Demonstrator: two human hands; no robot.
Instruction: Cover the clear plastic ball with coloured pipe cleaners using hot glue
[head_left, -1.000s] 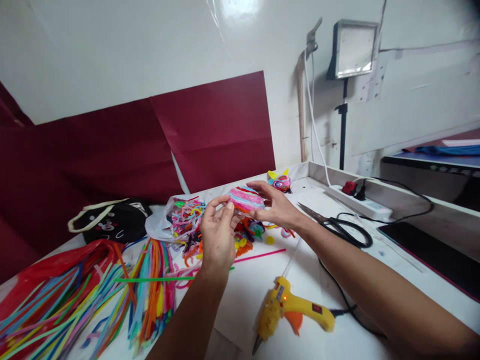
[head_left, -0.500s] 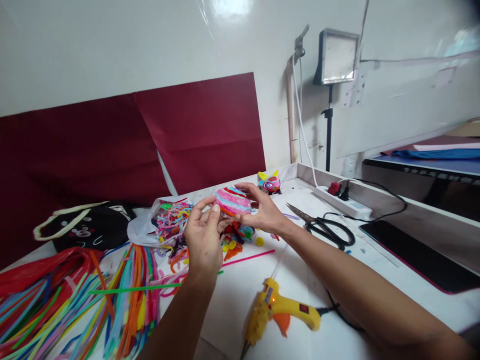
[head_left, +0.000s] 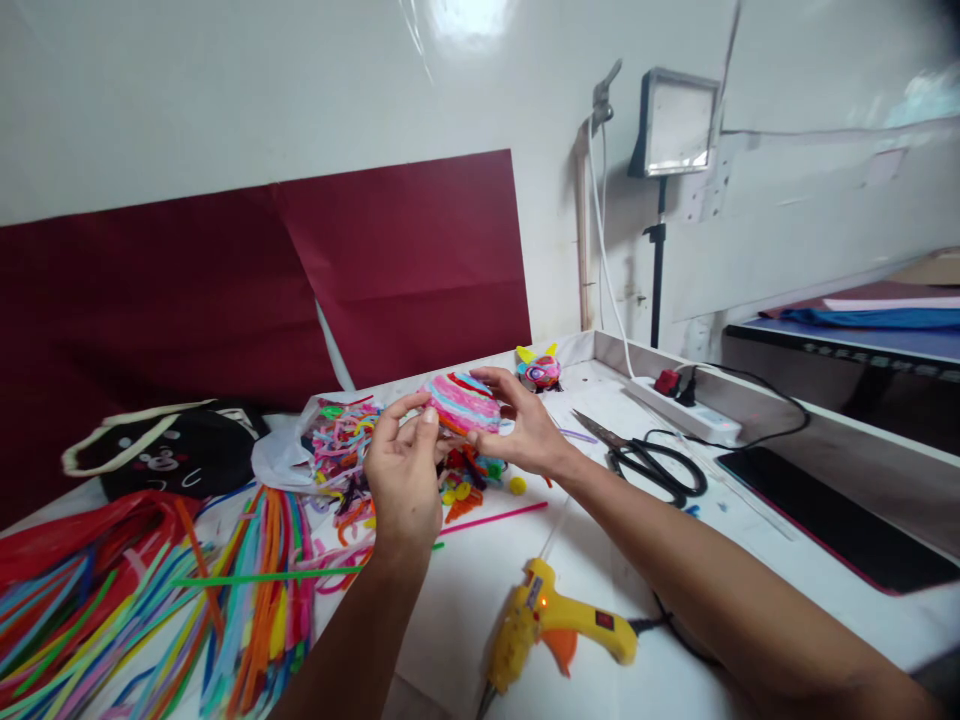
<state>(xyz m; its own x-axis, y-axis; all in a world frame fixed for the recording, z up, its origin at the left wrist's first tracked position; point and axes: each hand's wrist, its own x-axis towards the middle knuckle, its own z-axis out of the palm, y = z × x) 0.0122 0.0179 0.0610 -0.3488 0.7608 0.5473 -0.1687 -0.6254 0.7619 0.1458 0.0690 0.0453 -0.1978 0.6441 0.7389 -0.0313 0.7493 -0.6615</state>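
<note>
Between my two hands, above the table, is a rounded craft piece [head_left: 466,402] striped pink, red, light blue and orange, its surface looking like fuzzy pipe cleaners. My left hand [head_left: 409,455] pinches its left edge with thumb and fingers. On the opposite side, my right hand [head_left: 521,420] grips the rim, fingers over the top and thumb below. The piece's underside is hidden. Behind and below it lie cut pipe cleaner bits [head_left: 461,490] in many colours. Closer to me, a yellow hot glue gun [head_left: 559,620] rests on the table with its small light glowing orange.
Long pipe cleaners [head_left: 255,600] spread across the left. A black bag [head_left: 180,450] and a plastic bag of scraps [head_left: 289,460] sit behind them. To the right are scissors [head_left: 645,460], a power strip [head_left: 686,405] and a phone [head_left: 832,515]. A small colourful figure [head_left: 540,370] stands at the back.
The striped piece has tilted slightly in my hands. Both hands keep hold of it, and the camera view has shifted a little.
</note>
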